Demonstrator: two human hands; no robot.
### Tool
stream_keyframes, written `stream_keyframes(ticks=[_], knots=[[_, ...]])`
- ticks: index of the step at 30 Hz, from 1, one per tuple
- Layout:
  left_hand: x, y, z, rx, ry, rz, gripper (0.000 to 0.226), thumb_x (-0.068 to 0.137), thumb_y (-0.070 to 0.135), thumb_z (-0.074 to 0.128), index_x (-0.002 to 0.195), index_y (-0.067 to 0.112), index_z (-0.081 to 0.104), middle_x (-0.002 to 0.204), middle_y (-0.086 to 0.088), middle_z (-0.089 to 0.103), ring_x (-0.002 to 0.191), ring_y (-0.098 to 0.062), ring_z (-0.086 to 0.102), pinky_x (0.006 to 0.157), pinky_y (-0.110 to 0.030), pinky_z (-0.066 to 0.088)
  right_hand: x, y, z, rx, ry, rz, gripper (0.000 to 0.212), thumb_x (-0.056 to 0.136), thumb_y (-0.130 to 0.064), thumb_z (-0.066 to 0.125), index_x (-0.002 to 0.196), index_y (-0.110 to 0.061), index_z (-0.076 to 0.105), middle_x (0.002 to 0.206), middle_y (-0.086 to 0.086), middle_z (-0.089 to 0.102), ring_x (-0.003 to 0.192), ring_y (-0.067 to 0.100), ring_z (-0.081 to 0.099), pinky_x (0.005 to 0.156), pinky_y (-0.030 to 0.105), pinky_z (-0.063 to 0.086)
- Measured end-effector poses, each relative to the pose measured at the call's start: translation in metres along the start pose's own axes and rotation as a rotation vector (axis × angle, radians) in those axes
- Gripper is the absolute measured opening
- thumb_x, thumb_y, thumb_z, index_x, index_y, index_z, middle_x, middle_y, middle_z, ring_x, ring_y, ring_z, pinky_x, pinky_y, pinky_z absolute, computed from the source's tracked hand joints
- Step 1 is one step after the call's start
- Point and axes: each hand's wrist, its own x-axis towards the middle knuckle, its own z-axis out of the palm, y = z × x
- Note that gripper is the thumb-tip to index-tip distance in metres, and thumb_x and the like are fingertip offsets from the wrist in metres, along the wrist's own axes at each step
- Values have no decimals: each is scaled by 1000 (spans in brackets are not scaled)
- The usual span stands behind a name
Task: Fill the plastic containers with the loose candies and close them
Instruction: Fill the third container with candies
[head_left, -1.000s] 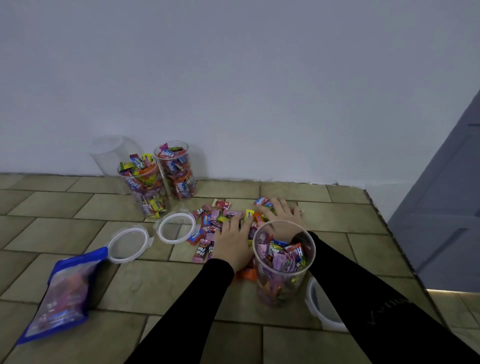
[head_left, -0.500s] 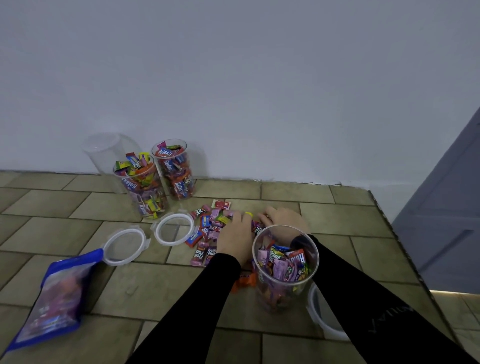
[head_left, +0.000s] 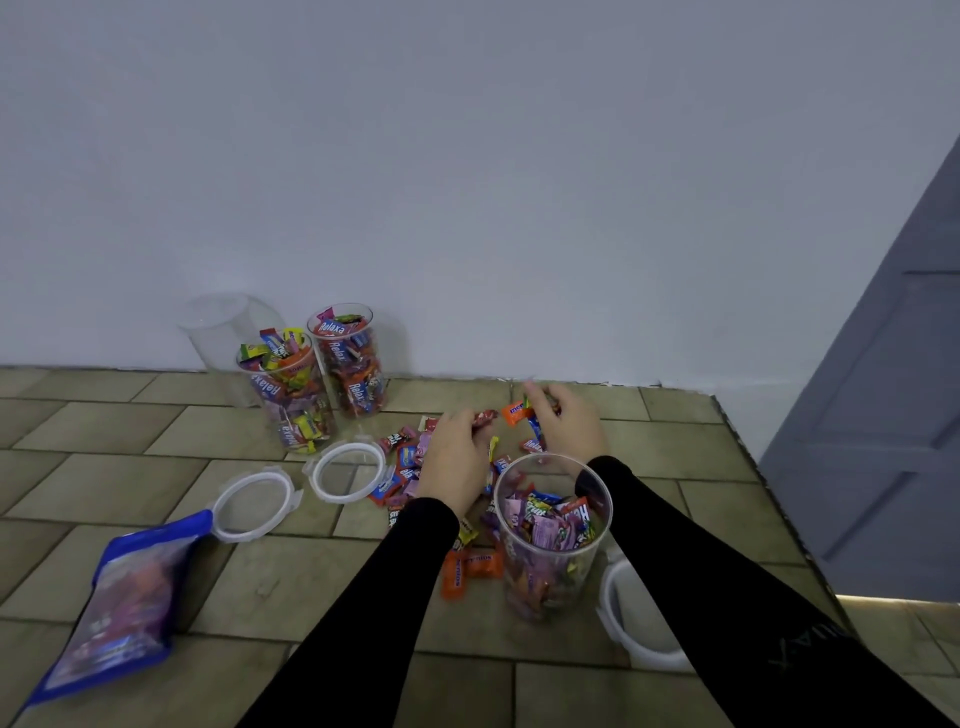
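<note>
Both hands have lifted from the pile since a moment ago: left hand (head_left: 457, 460) and right hand (head_left: 569, 423) now curl fingers round gathered candies (head_left: 402, 467), centre frame, behind the half-full container (head_left: 550, 535). Dropping them in seems next.

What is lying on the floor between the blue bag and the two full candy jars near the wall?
In the head view, two white ring lids lie between the blue bag and the candy jars.
</note>
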Motion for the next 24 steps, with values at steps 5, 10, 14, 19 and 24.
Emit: stream_keyframes(ticks=[5,10,14,19,24], knots=[[-4,16,-13,-204,34,-39,17,99,26,50,102,12,60,99,-5,63,91,-21,59,75,-33,44,-4,-18,-13,29,20,-58,45,96,-49,47,82,-10,66,63,-1,55,58,8,47,54,13,36],[-10,35,-29,-284,112,55,18,99,23,52,105,10,62,100,-4,64,91,-16,56,72,-24,35,-5,-40,-26,22,124,-140,40,95,-45,51,69,-16,61,53,-8,50,49,3,44,50,15,32],[-17,54,-41,-440,153,93,6,99,21,52,100,21,58,89,8,62,81,-5,55,64,-11,38,-9,-62,-40,123,193,-144,38,96,-45,50,69,-20,60,53,-8,47,47,5,43,49,20,36],[-31,72,-49,-639,144,113,7,99,24,50,99,27,57,81,13,57,74,-5,52,71,-21,43,-21,-96,-59,416,294,-111,45,98,-45,46,75,-10,62,51,-5,41,42,8,37,43,22,32],[-44,77,-46,-748,135,140,9,100,28,49,96,28,56,74,12,51,68,-8,47,69,-30,37,-39,-112,-71,981,287,3,43,98,-48,44,75,-15,59,51,-1,37,41,13,38,42,24,31]])
